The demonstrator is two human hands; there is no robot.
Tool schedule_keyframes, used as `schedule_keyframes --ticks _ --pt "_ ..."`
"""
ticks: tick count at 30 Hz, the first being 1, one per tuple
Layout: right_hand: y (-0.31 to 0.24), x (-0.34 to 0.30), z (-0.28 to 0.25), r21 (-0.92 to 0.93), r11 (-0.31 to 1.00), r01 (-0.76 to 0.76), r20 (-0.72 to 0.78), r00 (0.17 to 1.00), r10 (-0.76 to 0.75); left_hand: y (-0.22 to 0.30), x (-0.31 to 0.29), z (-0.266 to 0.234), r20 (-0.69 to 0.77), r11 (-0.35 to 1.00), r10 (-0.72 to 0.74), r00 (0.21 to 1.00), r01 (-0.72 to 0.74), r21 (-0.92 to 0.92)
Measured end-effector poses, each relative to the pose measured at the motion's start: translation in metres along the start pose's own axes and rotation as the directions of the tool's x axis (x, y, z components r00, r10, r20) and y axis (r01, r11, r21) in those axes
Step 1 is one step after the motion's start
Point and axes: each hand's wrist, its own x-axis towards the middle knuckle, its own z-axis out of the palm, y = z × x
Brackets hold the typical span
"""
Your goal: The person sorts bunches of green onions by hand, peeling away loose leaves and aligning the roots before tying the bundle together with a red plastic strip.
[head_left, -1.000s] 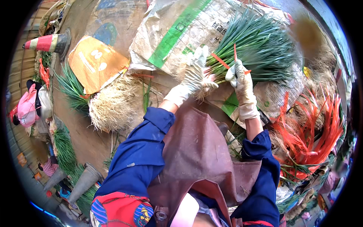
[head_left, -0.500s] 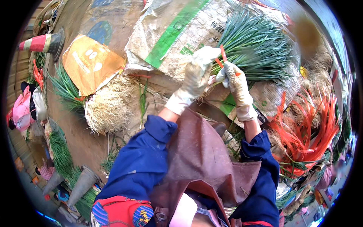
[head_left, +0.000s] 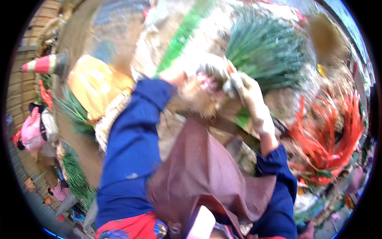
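Note:
A large bundle of green onions (head_left: 264, 53) lies ahead of me, leaves fanning to the upper right, pale roots (head_left: 201, 99) toward me. My gloved left hand (head_left: 211, 67) is closed over the bundle's stem end, its fingers smeared by motion. A short piece of red plastic strip (head_left: 230, 67) shows at the stems between my hands. My gloved right hand (head_left: 247, 89) is pinched at the bundle's near side, against the strip. The strip's ends are hidden by the gloves and blur.
Loose red strips (head_left: 330, 139) lie in a heap at right. Another onion bundle (head_left: 77, 109) lies at left under an orange sheet (head_left: 97, 85). Flattened sacks (head_left: 179, 40) cover the ground ahead. A striped cone (head_left: 43, 64) and a person in pink (head_left: 32, 129) are at far left.
My left forearm has swung left and forward, and its hand has turned over the bundle. The roots have tipped toward me. My right hand has shifted slightly nearer. The view is more blurred.

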Motion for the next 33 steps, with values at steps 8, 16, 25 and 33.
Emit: schedule_keyframes --ticks 8,16,25,33 --pt "0.030 -0.031 0.018 -0.618 0.692 0.373 0.104 0.911 -0.399 -0.056 -0.033 0.034 -0.435 0.956 -0.076 0.897 -0.059 -0.288" --pt "0.079 -0.033 0.010 0.582 0.813 -0.001 -0.112 0.990 0.081 -0.080 0.004 -0.005 -0.324 0.740 -0.191 0.927 -0.081 -0.668" --pt "0.076 -0.009 0.005 0.590 0.806 0.042 -0.185 0.979 0.085 -0.075 -0.046 0.010 -0.541 0.931 -0.216 0.813 0.006 -0.365" --pt "0.066 0.014 -0.021 0.550 0.834 0.034 -0.067 0.998 0.004 -0.092 -0.007 0.023 -0.589 0.863 -0.493 0.640 0.446 -0.238"
